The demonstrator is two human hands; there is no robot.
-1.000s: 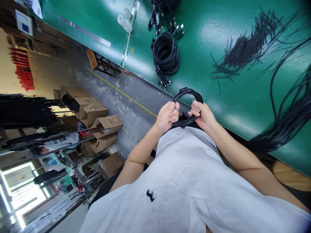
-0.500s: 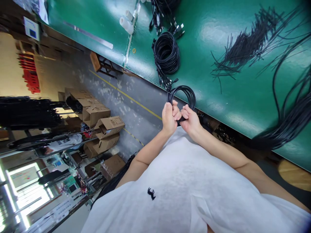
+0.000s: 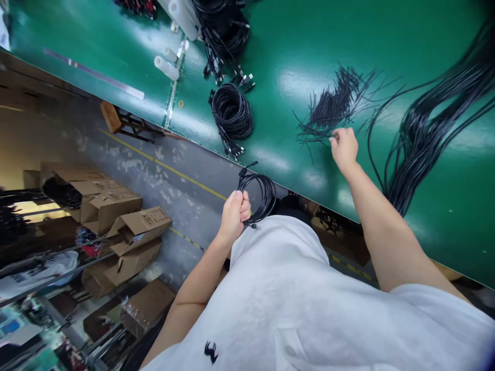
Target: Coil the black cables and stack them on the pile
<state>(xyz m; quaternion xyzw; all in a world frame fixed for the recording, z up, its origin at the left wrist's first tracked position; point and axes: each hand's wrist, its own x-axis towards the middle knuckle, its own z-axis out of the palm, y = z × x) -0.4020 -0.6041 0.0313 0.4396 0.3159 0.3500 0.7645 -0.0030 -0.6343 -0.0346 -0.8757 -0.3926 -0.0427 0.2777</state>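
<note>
My left hand [image 3: 234, 212] is closed around one side of a coiled black cable [image 3: 266, 195], holding it off the table's front edge. A connector end sticks out at the top of the coil and another hangs by its lower side. Over the green table, my right hand [image 3: 344, 147] is at the near edge of a pile of thin black ties [image 3: 331, 105]. Its thumb and finger are pinched together at the tips of some ties; how many they grip is too small to tell. A larger bundled cable coil [image 3: 232, 111] lies on the table to the left.
A heap of black cables [image 3: 222, 38] lies further back, near white rolls [image 3: 166, 67]. Long black wires [image 3: 415, 149] spread over the green table [image 3: 286, 129] at right. Cardboard boxes [image 3: 141, 221] and a wooden stool [image 3: 112, 117] stand on the floor at left.
My right hand has let go of the cable coil and moved right to the tie pile. My left hand keeps hold of the coil. The view has shifted to the right.
</note>
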